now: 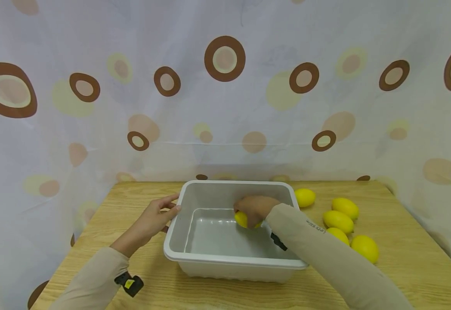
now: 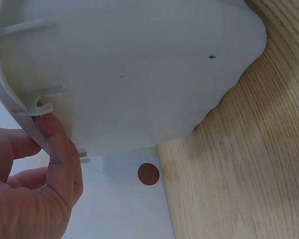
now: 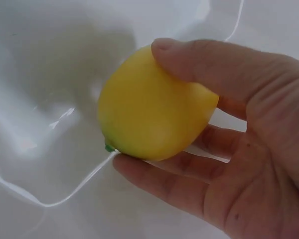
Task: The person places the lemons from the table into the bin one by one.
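Observation:
A grey plastic basin (image 1: 239, 259) stands on the wooden table. Inside it, my right hand (image 1: 254, 209) holds a yellow lemon (image 1: 241, 219) between thumb and fingers. The right wrist view shows this lemon (image 3: 149, 109) with its green tip, the thumb of my right hand (image 3: 229, 119) on one side and the fingers along the other. My left hand (image 1: 152, 219) grips the basin's left rim. In the left wrist view, thumb and fingers of my left hand (image 2: 40, 179) pinch the rim beside a small hook on the basin's outer wall (image 2: 139, 74).
To the right of the basin several lemons (image 1: 338, 221) lie on the table (image 1: 407, 258), one of them (image 1: 304, 197) close against the basin's back right side. A patterned curtain (image 1: 225, 112) hangs behind the table.

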The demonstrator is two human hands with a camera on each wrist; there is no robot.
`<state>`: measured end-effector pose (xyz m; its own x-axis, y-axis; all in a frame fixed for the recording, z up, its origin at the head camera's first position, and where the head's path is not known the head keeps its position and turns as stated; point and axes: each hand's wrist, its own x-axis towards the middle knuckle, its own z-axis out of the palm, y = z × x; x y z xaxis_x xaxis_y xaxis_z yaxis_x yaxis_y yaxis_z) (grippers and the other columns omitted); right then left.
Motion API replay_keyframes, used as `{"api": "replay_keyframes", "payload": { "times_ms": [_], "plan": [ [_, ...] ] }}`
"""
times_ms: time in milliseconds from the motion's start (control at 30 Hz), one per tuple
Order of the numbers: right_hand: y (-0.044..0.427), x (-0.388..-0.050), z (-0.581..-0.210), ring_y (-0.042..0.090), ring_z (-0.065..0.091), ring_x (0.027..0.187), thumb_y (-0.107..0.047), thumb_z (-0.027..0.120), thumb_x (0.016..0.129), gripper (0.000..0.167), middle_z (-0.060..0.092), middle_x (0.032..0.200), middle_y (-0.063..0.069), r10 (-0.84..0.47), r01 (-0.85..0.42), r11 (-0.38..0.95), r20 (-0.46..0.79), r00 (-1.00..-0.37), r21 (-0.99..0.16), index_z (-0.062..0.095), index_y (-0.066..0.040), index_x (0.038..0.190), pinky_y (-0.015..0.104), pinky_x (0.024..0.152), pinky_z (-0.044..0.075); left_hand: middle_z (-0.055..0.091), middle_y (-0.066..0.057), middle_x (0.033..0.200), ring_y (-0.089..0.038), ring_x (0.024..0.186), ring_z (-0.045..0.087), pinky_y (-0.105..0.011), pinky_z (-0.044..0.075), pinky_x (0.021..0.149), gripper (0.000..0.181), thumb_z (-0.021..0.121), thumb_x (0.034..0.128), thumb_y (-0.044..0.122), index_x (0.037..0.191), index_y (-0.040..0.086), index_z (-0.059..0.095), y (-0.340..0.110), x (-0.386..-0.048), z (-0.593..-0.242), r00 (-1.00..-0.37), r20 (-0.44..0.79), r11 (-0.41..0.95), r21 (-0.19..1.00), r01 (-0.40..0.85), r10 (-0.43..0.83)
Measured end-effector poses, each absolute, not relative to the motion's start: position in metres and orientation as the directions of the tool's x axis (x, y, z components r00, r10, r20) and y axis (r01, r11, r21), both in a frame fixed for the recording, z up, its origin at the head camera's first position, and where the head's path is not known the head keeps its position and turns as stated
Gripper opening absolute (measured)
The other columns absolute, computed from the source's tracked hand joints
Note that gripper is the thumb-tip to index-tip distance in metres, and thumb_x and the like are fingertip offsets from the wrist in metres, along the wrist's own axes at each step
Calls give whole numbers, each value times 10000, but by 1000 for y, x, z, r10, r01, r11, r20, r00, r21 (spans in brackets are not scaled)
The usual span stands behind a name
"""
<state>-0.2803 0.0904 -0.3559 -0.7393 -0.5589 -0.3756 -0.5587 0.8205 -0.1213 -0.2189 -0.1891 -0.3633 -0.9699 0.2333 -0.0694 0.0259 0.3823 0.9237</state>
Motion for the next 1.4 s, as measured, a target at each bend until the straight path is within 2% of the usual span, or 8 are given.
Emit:
{"api": "replay_keyframes", "payload": {
  "times_ms": [433,633,833,1200,1400],
  "plan": [
    [90,-278,-360,185,485,858,-22,803,721,396,576,949,-5,-578,-584,805,-362,-732,-107,626,-142,1055,321,807,468,545,-233,1178,-258,961,646,-386,594,638,515,497,1009,138,1478,10,327,-187,-217,-363,-972,-80,390,921,13,222],
    [89,-278,-359,189,501,863,-12,770,769,352,588,981,-5,-505,-506,856,-393,-768,-109,633,-163,1057,332,849,506,542,-241,1184,-261,955,645,-385,595,632,510,496,1008,134,1475,9,333,-187,-218,-363,-973,-70,397,917,24,219],
    [88,-279,-360,192,505,868,-7,771,766,393,587,986,-14,-469,-465,878,-411,-782,-116,641,-180,1094,340,848,514,539,-236,1174,-244,934,644,-388,596,633,505,498,1006,126,1471,8,339,-186,-220,-363,-974,-75,394,919,16,213],
    [89,-277,-357,186,496,876,-11,781,754,415,599,1024,-8,-483,-492,866,-414,-771,-95,641,-177,1107,319,801,506,537,-241,1192,-247,941,646,-391,593,604,506,502,1006,136,1470,10,343,-185,-218,-360,-974,-80,399,917,12,212],
    [88,-276,-356,183,497,895,-45,780,772,430,603,1081,-6,-472,-481,872,-428,-771,-96,633,-179,1153,327,820,507,536,-247,1191,-263,957,646,-394,596,617,513,507,1004,137,1467,-4,337,-186,-218,-360,-973,-73,398,917,20,218]
  ]
}}
